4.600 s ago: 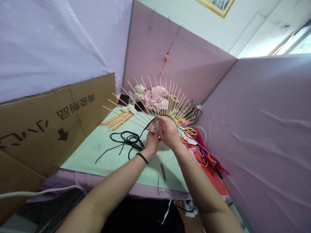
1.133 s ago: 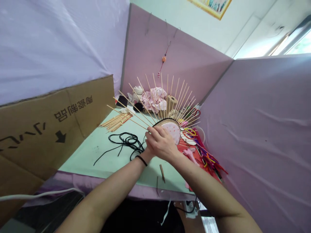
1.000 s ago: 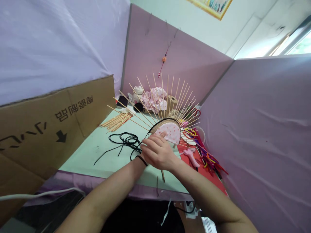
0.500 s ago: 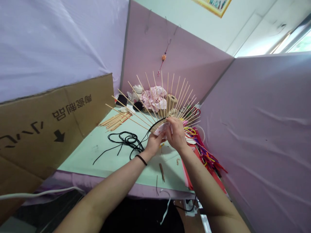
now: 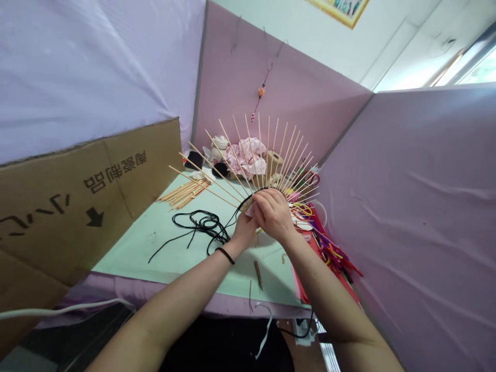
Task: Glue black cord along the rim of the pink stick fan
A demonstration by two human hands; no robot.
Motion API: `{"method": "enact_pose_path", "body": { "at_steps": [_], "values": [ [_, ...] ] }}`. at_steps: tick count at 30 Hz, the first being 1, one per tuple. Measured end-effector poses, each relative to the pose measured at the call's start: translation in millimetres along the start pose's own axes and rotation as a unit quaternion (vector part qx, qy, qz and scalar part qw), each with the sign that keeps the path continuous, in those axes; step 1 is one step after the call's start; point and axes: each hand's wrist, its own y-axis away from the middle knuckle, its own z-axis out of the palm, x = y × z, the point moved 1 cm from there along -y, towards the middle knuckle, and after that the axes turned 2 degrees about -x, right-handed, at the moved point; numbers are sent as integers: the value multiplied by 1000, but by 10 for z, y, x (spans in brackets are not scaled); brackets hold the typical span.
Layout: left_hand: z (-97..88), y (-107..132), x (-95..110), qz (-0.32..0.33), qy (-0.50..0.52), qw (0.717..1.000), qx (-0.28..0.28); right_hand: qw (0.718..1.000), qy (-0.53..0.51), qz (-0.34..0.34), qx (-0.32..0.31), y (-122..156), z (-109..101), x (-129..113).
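Observation:
A semicircular base [image 5: 245, 204] bristles with thin wooden sticks [image 5: 232, 160] that spread out like a fan. Black cord [image 5: 205, 223] runs along its curved edge and lies in loose loops on the table to the left. My left hand [image 5: 245, 230], a dark band at its wrist, grips the base from below; its fingertips are partly hidden. My right hand [image 5: 273, 214] is closed over the front of the base, fingertips at the corded edge on its left part. Whether those fingers pinch the cord or only the rim is hard to make out.
A bundle of sticks [image 5: 186, 193] lies at the back left beside a cardboard panel [image 5: 93, 196]. Pink cloth [image 5: 248, 155] and a white pot [image 5: 220, 142] stand behind. Red scissors [image 5: 313, 179] and colourful pipe cleaners [image 5: 337, 253] crowd the right side. Wood scraps [image 5: 258, 275] lie in front.
My right hand has slid left along the base, its fingers now covering the middle of the curved edge and the pink-white patterned face. My left hand has stayed in place.

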Motion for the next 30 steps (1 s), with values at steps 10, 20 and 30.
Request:
{"method": "enact_pose_path", "body": {
  "at_steps": [10, 20, 30],
  "values": [
    [-11, 14, 65, 54, -82, 995, 2, 999, 17, 24, -18, -20, 15, -51],
    [21, 10, 29, -6, 44, 999, -20, 994, -69, 80, 39, 34, -47, -66],
    [-11, 19, 55, 29, -28, 999, 8, 999, -13, 40, 27, 27, -29, -123]
  ]
}}
